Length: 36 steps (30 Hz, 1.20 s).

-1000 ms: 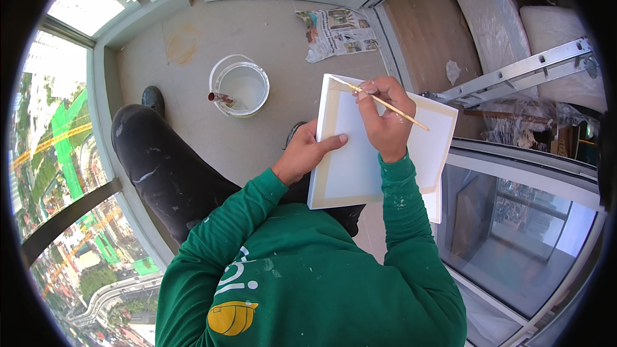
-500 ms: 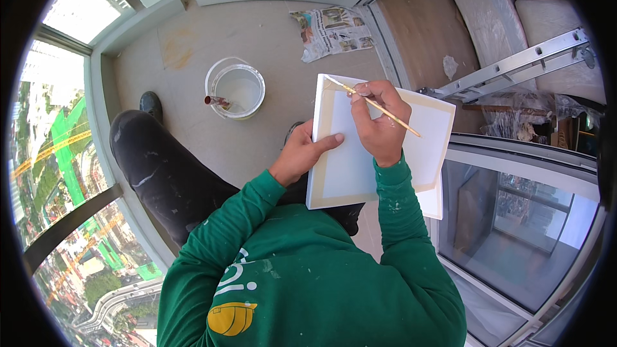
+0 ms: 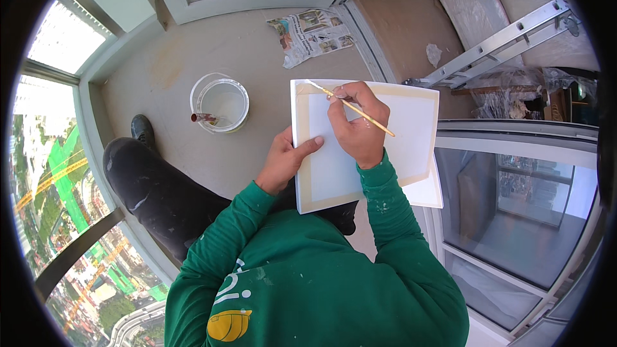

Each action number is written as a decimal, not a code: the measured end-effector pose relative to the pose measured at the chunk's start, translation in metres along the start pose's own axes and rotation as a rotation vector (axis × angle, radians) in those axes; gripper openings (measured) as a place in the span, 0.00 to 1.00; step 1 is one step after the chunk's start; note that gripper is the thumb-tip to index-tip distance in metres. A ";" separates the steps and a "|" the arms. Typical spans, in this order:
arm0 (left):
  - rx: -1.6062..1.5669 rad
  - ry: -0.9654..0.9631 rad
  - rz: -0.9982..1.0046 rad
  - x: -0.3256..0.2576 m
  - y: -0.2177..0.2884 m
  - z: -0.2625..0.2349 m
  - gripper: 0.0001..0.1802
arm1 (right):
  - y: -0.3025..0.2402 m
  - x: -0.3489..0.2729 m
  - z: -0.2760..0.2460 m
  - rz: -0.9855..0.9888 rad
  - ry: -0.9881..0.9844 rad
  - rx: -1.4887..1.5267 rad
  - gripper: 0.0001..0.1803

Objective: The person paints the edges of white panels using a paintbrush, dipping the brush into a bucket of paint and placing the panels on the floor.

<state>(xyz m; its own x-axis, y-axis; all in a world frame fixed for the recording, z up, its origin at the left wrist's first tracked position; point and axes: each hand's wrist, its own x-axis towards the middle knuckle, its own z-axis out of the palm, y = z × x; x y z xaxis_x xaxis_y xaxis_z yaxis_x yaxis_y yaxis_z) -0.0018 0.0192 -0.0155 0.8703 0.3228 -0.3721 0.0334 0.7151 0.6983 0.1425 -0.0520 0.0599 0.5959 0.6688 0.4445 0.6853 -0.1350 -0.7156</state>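
My left hand (image 3: 284,160) grips the left edge of a white rectangular panel (image 3: 402,128), its thumb on the face and its other fingers hidden underneath. A beige strip runs just inside the panel's border. In my right hand (image 3: 361,125) is a thin paintbrush (image 3: 365,116), pinched between thumb and fingers, its handle slanting down to the right. The white-tipped bristles touch or nearly touch the panel's upper left corner. Beneath the panel, at its lower right, another white flat piece (image 3: 424,189) shows in part.
On the floor ahead stands a pail (image 3: 222,101) holding whitish liquid, with a reddish-brown handle (image 3: 204,118) leaning over its rim. Newspaper (image 3: 313,35) lies beyond. An aluminium ladder (image 3: 495,45) and plastic-wrapped things are far right. Windows line the left; glass doors (image 3: 508,218) stand right.
The panel, both hands and brush sit a little further left in view, as the whole view has shifted. The brush tip stays by the upper left corner; both grips look the same.
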 end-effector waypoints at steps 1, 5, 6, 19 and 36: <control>-0.001 0.008 0.003 -0.002 0.003 -0.002 0.21 | -0.003 -0.001 0.000 0.007 0.012 0.008 0.06; 0.018 -0.007 0.027 0.003 -0.004 -0.007 0.23 | 0.001 -0.013 -0.015 0.074 0.086 0.122 0.06; 0.032 -0.006 0.030 0.004 -0.006 -0.011 0.23 | 0.005 -0.018 -0.019 0.096 0.101 0.187 0.05; 0.148 0.098 0.065 0.010 0.029 -0.063 0.29 | 0.057 -0.076 -0.164 0.451 0.256 0.644 0.08; 0.448 0.123 -0.039 0.033 0.110 -0.108 0.36 | 0.057 -0.211 -0.227 0.698 0.177 0.532 0.03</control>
<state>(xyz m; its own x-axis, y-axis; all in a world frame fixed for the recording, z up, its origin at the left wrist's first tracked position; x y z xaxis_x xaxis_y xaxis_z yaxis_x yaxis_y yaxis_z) -0.0225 0.1753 -0.0166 0.8002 0.3915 -0.4543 0.2975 0.3986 0.8675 0.1516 -0.3669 0.0477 0.8907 0.4324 -0.1399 -0.1156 -0.0823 -0.9899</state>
